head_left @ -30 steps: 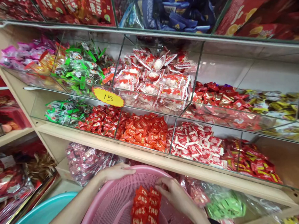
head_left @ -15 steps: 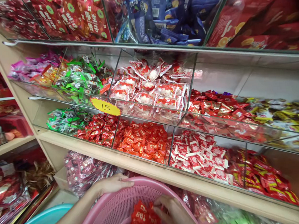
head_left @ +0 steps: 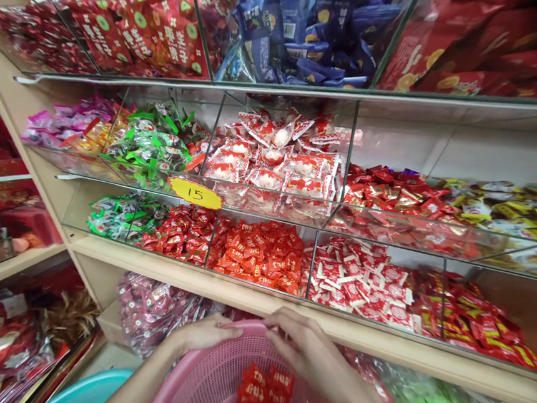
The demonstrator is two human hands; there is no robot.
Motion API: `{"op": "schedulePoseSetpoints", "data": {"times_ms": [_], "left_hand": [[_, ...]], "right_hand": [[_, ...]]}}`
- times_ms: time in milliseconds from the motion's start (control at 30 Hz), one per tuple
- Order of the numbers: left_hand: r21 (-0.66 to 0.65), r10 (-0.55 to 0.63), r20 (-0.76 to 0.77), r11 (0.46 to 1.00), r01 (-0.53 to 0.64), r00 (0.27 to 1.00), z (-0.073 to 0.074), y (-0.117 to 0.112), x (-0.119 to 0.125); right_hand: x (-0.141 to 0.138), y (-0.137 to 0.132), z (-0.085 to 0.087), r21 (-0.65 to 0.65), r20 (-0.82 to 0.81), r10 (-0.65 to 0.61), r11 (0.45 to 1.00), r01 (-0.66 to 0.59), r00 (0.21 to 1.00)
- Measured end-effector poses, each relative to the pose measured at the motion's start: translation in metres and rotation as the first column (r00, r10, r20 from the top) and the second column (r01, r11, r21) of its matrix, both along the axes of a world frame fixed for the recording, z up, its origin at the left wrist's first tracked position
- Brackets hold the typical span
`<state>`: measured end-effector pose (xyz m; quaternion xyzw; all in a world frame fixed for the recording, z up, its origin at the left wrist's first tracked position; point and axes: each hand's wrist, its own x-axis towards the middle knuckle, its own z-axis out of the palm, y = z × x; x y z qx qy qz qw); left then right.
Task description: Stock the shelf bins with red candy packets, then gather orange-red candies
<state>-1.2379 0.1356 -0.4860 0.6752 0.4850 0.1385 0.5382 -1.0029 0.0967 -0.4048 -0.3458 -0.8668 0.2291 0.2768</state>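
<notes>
My left hand (head_left: 207, 332) is closed over the far rim of a pink plastic basket (head_left: 202, 364) with mesh-like walls. Inside the basket lies a small heap of red candy packets (head_left: 262, 399) with pale gold lettering. My right hand (head_left: 302, 343) is over the basket's right rim, its fingers slightly bent and apart, with nothing visible in them. Whether it touches the rim I cannot tell. Just beyond the hands, a clear shelf bin holds matching red candies (head_left: 259, 255); beside it are red-and-white wrapped candies (head_left: 359, 275).
A wooden shelf edge (head_left: 171, 276) runs just beyond the basket. Above it, clear-fronted bins hold assorted wrapped sweets, with a yellow tag (head_left: 195, 193) marked 15. A turquoise basin (head_left: 74, 400) stands at lower left. Bagged goods (head_left: 160, 305) lie below the shelf.
My right hand has risen from the red candy packets inside the basket to its rim. The packets stay in the basket. My left hand keeps its hold, and the view has shifted slightly.
</notes>
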Motion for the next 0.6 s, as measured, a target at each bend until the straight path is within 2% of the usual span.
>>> {"op": "schedulePoseSetpoints", "data": {"times_ms": [100, 200, 300, 400, 600], "left_hand": [[0.026, 0.012, -0.016, 1.0, -0.012, 1.0, -0.002, 0.0, -0.001], [0.03, -0.001, -0.009, 1.0, 0.001, 1.0, -0.002, 0.0, -0.002], [0.014, -0.01, -0.006, 1.0, 0.01, 1.0, 0.0, -0.001, -0.001], [0.017, -0.009, -0.027, 1.0, 0.01, 1.0, 0.0, -0.001, -0.002], [0.029, -0.016, -0.034, 0.999, 0.017, 0.999, -0.003, 0.0, -0.003]], "right_hand": [[-0.012, 0.021, 0.025, 0.153, -0.001, -0.033, 0.988, 0.032, 0.999], [-0.021, 0.052, 0.036, 0.328, 0.116, -0.201, 0.932, 0.154, 0.973], [-0.03, 0.078, 0.033, 0.461, 0.29, -0.414, 0.85, 0.253, 0.863], [-0.037, 0.087, 0.024, 0.527, 0.357, -0.524, 0.796, 0.297, 0.773], [-0.041, 0.083, 0.017, 0.484, 0.354, -0.57, 0.79, 0.376, 0.741]]}}
